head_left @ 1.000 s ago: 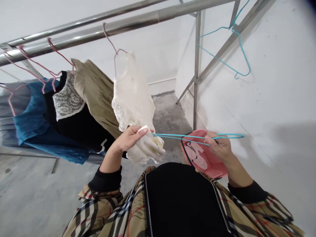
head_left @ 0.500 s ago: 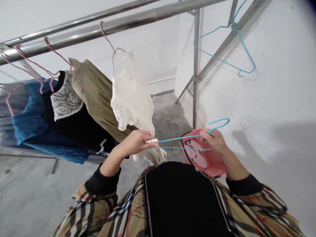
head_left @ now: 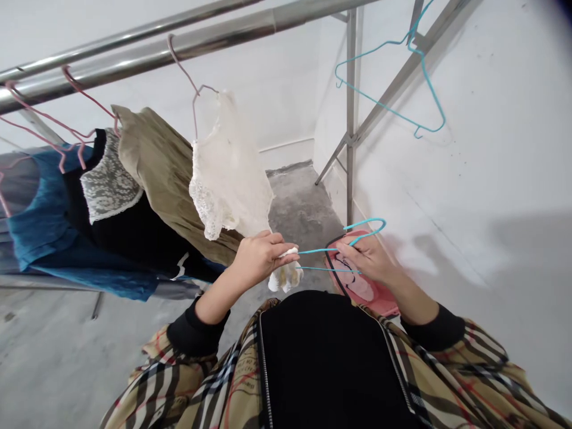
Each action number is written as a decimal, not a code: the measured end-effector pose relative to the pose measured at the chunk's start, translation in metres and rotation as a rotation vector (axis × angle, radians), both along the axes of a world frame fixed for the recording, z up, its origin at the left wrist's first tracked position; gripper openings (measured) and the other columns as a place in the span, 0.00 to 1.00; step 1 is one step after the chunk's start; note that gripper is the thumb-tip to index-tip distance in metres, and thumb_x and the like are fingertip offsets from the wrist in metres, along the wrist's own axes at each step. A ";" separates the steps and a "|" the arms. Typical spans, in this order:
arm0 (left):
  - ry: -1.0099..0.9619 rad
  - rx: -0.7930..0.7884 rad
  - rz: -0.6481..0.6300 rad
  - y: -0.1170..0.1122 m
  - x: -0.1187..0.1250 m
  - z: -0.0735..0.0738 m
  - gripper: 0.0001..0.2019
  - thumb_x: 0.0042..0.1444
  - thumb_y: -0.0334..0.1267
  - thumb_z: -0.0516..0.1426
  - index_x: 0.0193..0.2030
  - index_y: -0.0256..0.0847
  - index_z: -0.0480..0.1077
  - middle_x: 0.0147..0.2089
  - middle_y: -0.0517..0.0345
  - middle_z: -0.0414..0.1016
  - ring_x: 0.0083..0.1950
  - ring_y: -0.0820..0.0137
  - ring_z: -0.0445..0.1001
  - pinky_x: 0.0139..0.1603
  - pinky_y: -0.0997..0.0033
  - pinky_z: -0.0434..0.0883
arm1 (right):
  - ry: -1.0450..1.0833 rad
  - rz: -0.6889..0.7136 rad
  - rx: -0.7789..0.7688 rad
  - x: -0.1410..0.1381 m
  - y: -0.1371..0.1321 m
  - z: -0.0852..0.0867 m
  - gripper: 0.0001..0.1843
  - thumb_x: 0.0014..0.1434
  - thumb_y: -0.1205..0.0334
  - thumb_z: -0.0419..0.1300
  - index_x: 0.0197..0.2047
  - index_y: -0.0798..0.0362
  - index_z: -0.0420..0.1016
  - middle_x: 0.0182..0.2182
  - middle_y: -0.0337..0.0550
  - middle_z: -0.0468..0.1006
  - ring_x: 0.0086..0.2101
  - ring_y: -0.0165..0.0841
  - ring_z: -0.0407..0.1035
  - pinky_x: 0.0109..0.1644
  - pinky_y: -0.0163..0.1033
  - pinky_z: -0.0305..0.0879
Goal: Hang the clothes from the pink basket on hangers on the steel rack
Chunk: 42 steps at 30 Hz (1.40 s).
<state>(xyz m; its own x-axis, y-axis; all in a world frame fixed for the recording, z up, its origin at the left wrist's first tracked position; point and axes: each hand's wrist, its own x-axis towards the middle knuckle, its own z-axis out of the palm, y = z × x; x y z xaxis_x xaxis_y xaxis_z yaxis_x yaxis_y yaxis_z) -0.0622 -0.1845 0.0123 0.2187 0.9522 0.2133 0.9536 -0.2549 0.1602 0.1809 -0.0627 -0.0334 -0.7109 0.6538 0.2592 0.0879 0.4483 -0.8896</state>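
Note:
My left hand (head_left: pixel 264 260) is closed, pinching a bunched white garment (head_left: pixel 285 278) that hangs just below the fingers; its kind is hidden by the folds. One end of a light-blue clothes hanger (head_left: pixel 317 251) enters the garment at my left fingertips. My right hand (head_left: pixel 369 256) grips that hanger near its hook, which curves up above the knuckles. Behind my left hand, a cream lace-edged top (head_left: pixel 235 173) hangs on a pinkish hanger (head_left: pixel 193 89).
A steel rail (head_left: pixel 214 43) carries several clothes at left, among them an olive garment (head_left: pixel 161 161), a black lace-necked top (head_left: pixel 111 179) and a blue one (head_left: pixel 49 232). Another blue hanger (head_left: pixel 384 107) hangs at upper right. A pink basket (head_left: pixel 384 301) with cloth inside stands behind my right hand.
My right hand has moved left, closer to my left hand, and less of the hanger shows between them. The white garment is gathered more tightly at my left hand. The view has shifted slightly.

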 end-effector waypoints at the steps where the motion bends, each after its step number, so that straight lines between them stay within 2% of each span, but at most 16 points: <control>1: 0.006 -0.001 -0.015 0.002 0.004 -0.002 0.20 0.65 0.54 0.51 0.46 0.46 0.79 0.34 0.56 0.78 0.35 0.71 0.72 0.30 0.73 0.58 | -0.007 0.048 -0.005 -0.004 -0.003 -0.001 0.26 0.67 0.50 0.52 0.19 0.52 0.63 0.18 0.35 0.62 0.21 0.26 0.57 0.27 0.34 0.54; 6: -0.013 0.004 -0.044 0.011 0.024 -0.011 0.23 0.66 0.54 0.48 0.45 0.45 0.79 0.33 0.55 0.78 0.34 0.72 0.72 0.30 0.73 0.58 | 0.021 0.192 0.000 -0.032 -0.015 -0.005 0.26 0.67 0.50 0.52 0.20 0.52 0.58 0.19 0.34 0.59 0.21 0.25 0.54 0.27 0.35 0.51; 10: -0.021 0.019 0.041 0.019 0.029 -0.017 0.24 0.66 0.55 0.47 0.43 0.43 0.79 0.32 0.54 0.77 0.32 0.72 0.73 0.28 0.74 0.57 | 0.117 0.186 -0.082 -0.051 -0.009 -0.011 0.29 0.67 0.43 0.48 0.20 0.51 0.56 0.19 0.35 0.57 0.21 0.26 0.53 0.27 0.36 0.51; 13: -0.029 -0.029 0.086 0.023 0.030 -0.020 0.21 0.67 0.53 0.48 0.53 0.43 0.75 0.31 0.55 0.78 0.31 0.72 0.74 0.27 0.75 0.58 | 0.201 0.117 -0.131 -0.063 0.000 -0.016 0.28 0.65 0.37 0.45 0.26 0.51 0.63 0.21 0.36 0.61 0.22 0.28 0.56 0.28 0.37 0.55; 15: -0.066 -0.046 0.109 0.025 0.030 -0.022 0.21 0.68 0.50 0.49 0.59 0.43 0.71 0.35 0.55 0.80 0.32 0.71 0.76 0.29 0.75 0.61 | 0.221 0.081 -0.087 -0.069 0.005 -0.018 0.27 0.65 0.37 0.44 0.34 0.50 0.68 0.24 0.37 0.65 0.23 0.29 0.59 0.29 0.38 0.58; 18: -0.110 -0.007 0.175 0.023 0.025 -0.023 0.19 0.67 0.46 0.51 0.59 0.42 0.71 0.38 0.53 0.81 0.34 0.69 0.78 0.31 0.75 0.64 | 0.260 -0.050 0.148 -0.067 0.007 -0.021 0.20 0.66 0.43 0.48 0.43 0.50 0.69 0.35 0.45 0.72 0.35 0.36 0.68 0.41 0.44 0.66; 20: -0.128 0.052 0.229 0.019 0.019 -0.021 0.17 0.67 0.46 0.52 0.55 0.42 0.74 0.38 0.52 0.81 0.35 0.68 0.78 0.32 0.74 0.65 | 0.307 -0.248 0.307 -0.056 0.003 -0.026 0.16 0.64 0.48 0.52 0.45 0.50 0.69 0.41 0.49 0.73 0.45 0.41 0.68 0.51 0.50 0.64; 22: -0.153 0.110 0.275 0.015 0.013 -0.017 0.16 0.67 0.45 0.52 0.52 0.41 0.76 0.38 0.53 0.81 0.35 0.69 0.78 0.33 0.75 0.65 | 0.320 -0.416 0.343 -0.042 -0.004 -0.039 0.12 0.62 0.51 0.54 0.41 0.50 0.69 0.38 0.49 0.72 0.44 0.41 0.68 0.50 0.50 0.65; 24: -0.174 0.146 0.300 0.010 0.009 -0.013 0.16 0.66 0.45 0.53 0.51 0.42 0.76 0.38 0.53 0.81 0.35 0.70 0.77 0.33 0.76 0.65 | 0.252 -0.435 0.235 -0.031 -0.012 -0.059 0.10 0.62 0.52 0.55 0.35 0.49 0.68 0.31 0.44 0.71 0.35 0.37 0.68 0.44 0.46 0.66; 26: -0.192 0.164 0.305 0.006 0.009 -0.010 0.15 0.66 0.45 0.53 0.50 0.42 0.77 0.38 0.54 0.81 0.35 0.71 0.77 0.33 0.76 0.65 | 0.123 -0.339 0.046 -0.029 -0.018 -0.082 0.11 0.62 0.52 0.56 0.32 0.50 0.69 0.28 0.42 0.71 0.31 0.34 0.67 0.40 0.42 0.66; 29: -0.225 0.174 0.281 0.004 0.012 -0.007 0.15 0.66 0.45 0.53 0.50 0.42 0.77 0.35 0.55 0.80 0.33 0.73 0.76 0.32 0.77 0.65 | -0.031 -0.219 -0.214 -0.046 -0.020 -0.116 0.14 0.57 0.48 0.62 0.37 0.50 0.73 0.33 0.43 0.76 0.34 0.35 0.68 0.42 0.41 0.66; 32: -0.263 0.184 0.251 0.003 0.016 -0.005 0.15 0.66 0.45 0.53 0.49 0.41 0.77 0.32 0.56 0.79 0.31 0.73 0.74 0.31 0.77 0.64 | -0.056 -0.196 -0.415 -0.068 -0.014 -0.140 0.17 0.50 0.48 0.67 0.38 0.50 0.75 0.37 0.43 0.78 0.37 0.35 0.68 0.44 0.41 0.66; 34: -0.283 0.185 0.248 0.002 0.018 -0.003 0.15 0.66 0.45 0.53 0.48 0.41 0.77 0.32 0.56 0.79 0.30 0.74 0.74 0.31 0.77 0.64 | -0.033 -0.192 -0.518 -0.077 -0.010 -0.148 0.15 0.49 0.51 0.68 0.36 0.50 0.76 0.35 0.41 0.78 0.37 0.34 0.68 0.45 0.40 0.66; 37: -0.322 0.187 0.254 -0.001 0.018 0.000 0.14 0.65 0.44 0.54 0.47 0.41 0.77 0.32 0.56 0.79 0.30 0.74 0.74 0.32 0.77 0.65 | -0.006 -0.194 -0.614 -0.078 -0.006 -0.152 0.11 0.50 0.53 0.67 0.32 0.51 0.75 0.29 0.38 0.77 0.32 0.32 0.68 0.39 0.37 0.66; 40: -0.404 0.183 0.229 -0.006 0.015 0.001 0.13 0.65 0.43 0.54 0.46 0.40 0.77 0.36 0.53 0.81 0.32 0.73 0.76 0.35 0.76 0.68 | 0.023 -0.218 -0.716 -0.073 -0.003 -0.151 0.12 0.46 0.54 0.68 0.28 0.52 0.73 0.24 0.37 0.75 0.27 0.30 0.67 0.33 0.36 0.65; 42: -0.449 0.172 0.227 -0.009 0.010 -0.002 0.12 0.65 0.42 0.55 0.44 0.40 0.77 0.39 0.52 0.82 0.34 0.71 0.77 0.37 0.75 0.70 | 0.066 -0.265 -0.794 -0.069 0.000 -0.150 0.14 0.46 0.52 0.67 0.28 0.52 0.71 0.24 0.37 0.75 0.27 0.31 0.68 0.33 0.37 0.67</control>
